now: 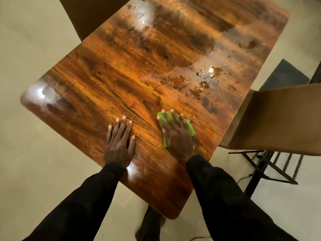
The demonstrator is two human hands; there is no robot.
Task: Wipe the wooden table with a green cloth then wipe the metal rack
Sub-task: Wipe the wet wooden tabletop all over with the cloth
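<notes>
Right hand (177, 134) spread flat, fingers splayed, pressing a small bright green cloth (191, 130) onto the glossy brown wooden table (104, 80), close to the tabletop's near right edge. Cloth mostly hidden under the palm, green visible past the fingertips and along both sides, long axis roughly from wrist to fingertips. Left hand (119, 143) just beside it toward the near left edge, also flat and open, fingers straight, holding nothing, seemingly bracing. Wet smear with beaded droplets (205, 79) ahead of the cloth and slightly right, toward the far right edge, well apart from the fingertips; more wet sheen near the far corner. Probably mid-wipe on the table step, with a forward push by the right hand, the nearer of the two, as the likely need. Tan chair (278, 115) off the right edge; dark metal frame (271, 169) on the floor below it, perhaps the rack, impossible to tell.
</notes>
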